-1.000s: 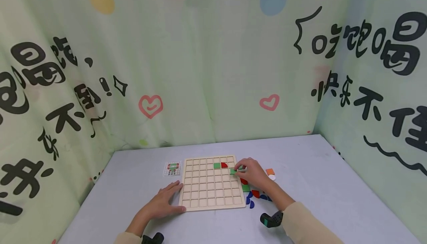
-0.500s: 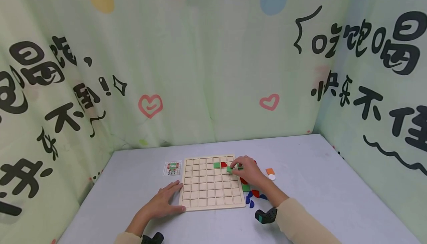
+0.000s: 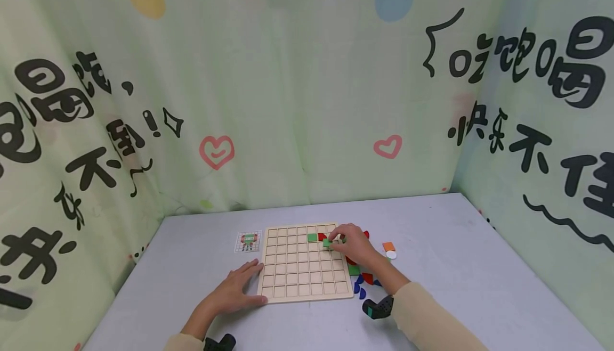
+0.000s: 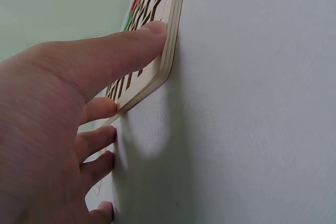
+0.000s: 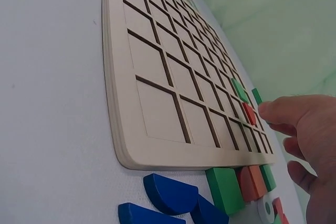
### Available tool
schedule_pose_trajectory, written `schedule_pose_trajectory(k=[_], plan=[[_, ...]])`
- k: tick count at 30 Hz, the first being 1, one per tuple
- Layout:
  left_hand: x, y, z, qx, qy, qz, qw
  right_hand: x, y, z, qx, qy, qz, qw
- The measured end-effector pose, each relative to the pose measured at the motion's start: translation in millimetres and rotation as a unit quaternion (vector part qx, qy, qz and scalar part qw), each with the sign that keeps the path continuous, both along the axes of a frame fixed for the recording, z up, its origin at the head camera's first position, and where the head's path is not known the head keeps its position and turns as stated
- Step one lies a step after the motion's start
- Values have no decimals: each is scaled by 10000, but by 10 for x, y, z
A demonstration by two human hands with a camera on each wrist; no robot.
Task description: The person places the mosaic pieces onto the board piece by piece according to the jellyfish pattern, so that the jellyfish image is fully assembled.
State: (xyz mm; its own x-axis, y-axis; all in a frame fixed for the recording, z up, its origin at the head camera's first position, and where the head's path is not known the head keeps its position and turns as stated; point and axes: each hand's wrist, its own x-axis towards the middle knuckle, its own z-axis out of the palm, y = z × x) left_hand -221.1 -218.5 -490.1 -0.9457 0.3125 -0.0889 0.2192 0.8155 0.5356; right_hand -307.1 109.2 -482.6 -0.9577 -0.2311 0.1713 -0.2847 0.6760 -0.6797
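A wooden grid board (image 3: 307,300) lies on the table, its cells holding a green square (image 3: 312,237) and a red quarter-round piece (image 3: 322,237) near the far right. My left hand (image 3: 233,291) rests against the board's left side, thumb (image 4: 149,38) on the near corner and the other fingers fairly straight. Over the far right cells, my right hand (image 3: 354,243) pinches another green square (image 3: 327,244) between thumb and fingertips. That square also shows, tilted, as a green piece (image 5: 256,96) in the right wrist view, just beyond the red one.
Left of the board lies a small picture card (image 3: 248,242) with a figure on a grid. Along its right side are blue half-rounds (image 5: 170,195), a green block (image 5: 226,190) and red pieces. Farther right sit an orange piece (image 3: 388,246) and a white round (image 3: 390,255).
My right hand has moved left over the board with the green square, bringing it close to the red piece. The left hand has stayed in place.
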Motion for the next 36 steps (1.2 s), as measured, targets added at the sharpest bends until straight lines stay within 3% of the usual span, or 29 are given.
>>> schedule_pose_trajectory(k=[16,24,36], plan=[[-9,-1,-15,-7,35,-21,10000,-62,-65,-42,7,280,144,9995],[-7,2,-10,-22,36,-12,10000,-80,-107,-74,-55,94,66,9999],[-8,1,-14,-43,34,10,10000,-122,-145,-116,-111,205,1,9997]])
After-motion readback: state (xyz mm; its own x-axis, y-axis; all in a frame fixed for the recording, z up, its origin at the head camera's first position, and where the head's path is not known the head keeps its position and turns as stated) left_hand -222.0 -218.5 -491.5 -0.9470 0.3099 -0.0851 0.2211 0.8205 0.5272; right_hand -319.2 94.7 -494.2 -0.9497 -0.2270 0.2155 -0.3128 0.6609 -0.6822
